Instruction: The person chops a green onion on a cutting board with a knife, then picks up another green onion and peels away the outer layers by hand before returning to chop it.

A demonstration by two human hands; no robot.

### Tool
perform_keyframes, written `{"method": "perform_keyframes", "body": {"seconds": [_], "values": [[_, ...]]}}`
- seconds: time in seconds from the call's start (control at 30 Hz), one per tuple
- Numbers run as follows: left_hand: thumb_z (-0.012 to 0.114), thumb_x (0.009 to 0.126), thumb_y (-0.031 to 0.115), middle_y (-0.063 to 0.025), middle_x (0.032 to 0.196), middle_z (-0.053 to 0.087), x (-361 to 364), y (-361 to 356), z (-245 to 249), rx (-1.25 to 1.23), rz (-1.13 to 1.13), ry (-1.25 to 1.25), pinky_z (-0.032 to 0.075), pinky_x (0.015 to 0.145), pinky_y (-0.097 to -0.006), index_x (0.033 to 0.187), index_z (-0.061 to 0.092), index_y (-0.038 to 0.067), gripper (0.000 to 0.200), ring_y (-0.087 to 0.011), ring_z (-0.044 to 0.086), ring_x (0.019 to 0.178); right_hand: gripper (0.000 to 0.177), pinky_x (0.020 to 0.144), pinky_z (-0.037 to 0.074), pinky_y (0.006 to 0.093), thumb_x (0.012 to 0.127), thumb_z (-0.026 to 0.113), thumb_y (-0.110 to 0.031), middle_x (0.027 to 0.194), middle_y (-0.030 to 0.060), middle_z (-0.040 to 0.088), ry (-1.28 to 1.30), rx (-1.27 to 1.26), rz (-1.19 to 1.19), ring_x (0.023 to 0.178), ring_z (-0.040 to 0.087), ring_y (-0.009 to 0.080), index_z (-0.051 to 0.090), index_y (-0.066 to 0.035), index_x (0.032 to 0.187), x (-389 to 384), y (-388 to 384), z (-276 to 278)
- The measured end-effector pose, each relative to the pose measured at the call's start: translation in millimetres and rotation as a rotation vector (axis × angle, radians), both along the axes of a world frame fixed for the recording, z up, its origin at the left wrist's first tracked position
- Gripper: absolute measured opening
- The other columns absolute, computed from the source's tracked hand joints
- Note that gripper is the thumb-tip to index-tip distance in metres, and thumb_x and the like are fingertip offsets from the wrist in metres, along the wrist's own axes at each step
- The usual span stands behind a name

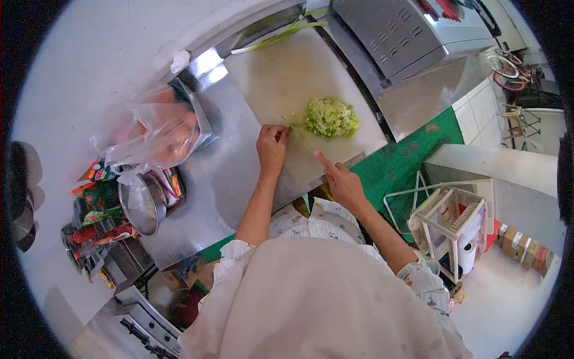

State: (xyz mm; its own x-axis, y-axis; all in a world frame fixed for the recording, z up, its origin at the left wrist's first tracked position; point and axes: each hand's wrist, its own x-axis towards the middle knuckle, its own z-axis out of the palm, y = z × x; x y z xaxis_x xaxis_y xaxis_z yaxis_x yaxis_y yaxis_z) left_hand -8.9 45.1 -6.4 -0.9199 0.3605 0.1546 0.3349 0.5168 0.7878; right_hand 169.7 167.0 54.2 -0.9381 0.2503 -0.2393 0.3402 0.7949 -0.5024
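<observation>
A pale cutting board [263, 75] lies on the steel counter in front of me. On it sits a heap of finely chopped pale-green vegetable [330, 118]. My left hand [272, 148] is closed at the board's left side, its fingertips pinching a small green stalk piece [289, 126]. My right hand [343, 184] grips a knife [306, 144], index finger stretched along it. The thin blade points toward the left fingertips, just left of the heap; its handle is hidden in my palm. Long green stalks [278, 38] rest along the board's far edge.
Left on the counter [200, 191] stand a clear plastic bag [152, 128] with orange-brown contents, a metal bowl [142, 204] and several colourful packets [98, 203]. A grey metal appliance [406, 39] is at the back right. A white plastic rack [448, 224] stands at right.
</observation>
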Motion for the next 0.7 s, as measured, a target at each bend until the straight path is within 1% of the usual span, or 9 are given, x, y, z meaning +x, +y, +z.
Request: {"method": "perform_keyframes", "body": {"seconds": [0.07, 0.1, 0.17, 0.27, 0.47, 0.63, 0.7], "values": [[0.070, 0.073, 0.003, -0.0115, 0.084, 0.060, -2, -1, -7, -0.005, -0.023, 0.107, 0.049, 0.067, -0.0369, 0.083, 0.067, 0.003, 0.011, -0.0272, 0.062, 0.073, 0.069, 0.056, 0.052, 0.0491, 0.084, 0.049, -0.008, 0.082, 0.0210, 0.058, -0.017, -0.005, -0.005, 0.065, 0.061, 0.0400, 0.026, -0.031, 0.145, -1, 0, 0], [0.070, 0.073, 0.003, -0.0115, 0.084, 0.060, -1, 0, -4, -0.006, -0.023, 0.105, 0.049, 0.067, -0.0369, 0.083, 0.067, 0.003, 0.011, -0.0272, 0.062, 0.073, 0.070, 0.056, 0.052, 0.0490, 0.083, 0.049, -0.007, 0.082, 0.0211, 0.058, -0.031, -0.007, -0.012, 0.065, 0.061, 0.0402, 0.027, -0.031, 0.145, -1, 0, 1], [0.069, 0.071, 0.003, -0.0121, 0.084, 0.060, 0, 2, 2, 0.014, 0.005, 0.002, 0.049, 0.068, -0.0372, 0.082, 0.067, 0.004, 0.011, -0.0282, 0.061, 0.076, 0.070, 0.056, 0.052, 0.0491, 0.083, 0.049, -0.007, 0.082, 0.0213, 0.058, -0.019, -0.011, -0.007, 0.066, 0.061, 0.0405, 0.027, -0.031, 0.145, -1, 0, 0], [0.069, 0.071, 0.004, -0.0124, 0.084, 0.060, -2, 2, 0, -0.002, 0.004, 0.060, 0.049, 0.070, -0.0375, 0.082, 0.067, 0.004, 0.011, -0.0293, 0.061, 0.078, 0.070, 0.057, 0.052, 0.0494, 0.083, 0.049, -0.007, 0.083, 0.0217, 0.058, -0.006, -0.024, 0.002, 0.067, 0.062, 0.0409, 0.026, -0.031, 0.145, 0, 0, 1], [0.068, 0.071, 0.004, -0.0128, 0.085, 0.061, -5, 2, -1, -0.028, 0.002, -0.001, 0.049, 0.070, -0.0381, 0.081, 0.066, 0.004, 0.010, -0.0295, 0.062, 0.077, 0.071, 0.057, 0.052, 0.0492, 0.084, 0.050, -0.008, 0.085, 0.0219, 0.058, -0.046, 0.001, 0.018, 0.067, 0.062, 0.0407, 0.025, -0.032, 0.145, -3, 0, 3], [0.067, 0.073, 0.006, -0.0130, 0.084, 0.060, -8, 2, -5, -0.030, -0.001, 0.010, 0.049, 0.069, -0.0389, 0.081, 0.067, 0.005, 0.008, -0.0302, 0.062, 0.077, 0.071, 0.057, 0.053, 0.0487, 0.084, 0.050, -0.009, 0.085, 0.0221, 0.058, -0.059, -0.004, 0.031, 0.069, 0.063, 0.0404, 0.024, -0.033, 0.145, -10, 4, 1], [0.067, 0.073, 0.007, -0.0131, 0.083, 0.060, -7, 2, -2, -0.025, -0.015, 0.035, 0.049, 0.069, -0.0390, 0.081, 0.067, 0.005, 0.008, -0.0304, 0.061, 0.077, 0.061, 0.057, 0.050, 0.0498, 0.091, 0.048, -0.013, 0.081, 0.0190, 0.057, -0.087, 0.050, 0.025, 0.066, 0.060, 0.0402, 0.027, -0.034, 0.144, -21, 4, -1]]}}
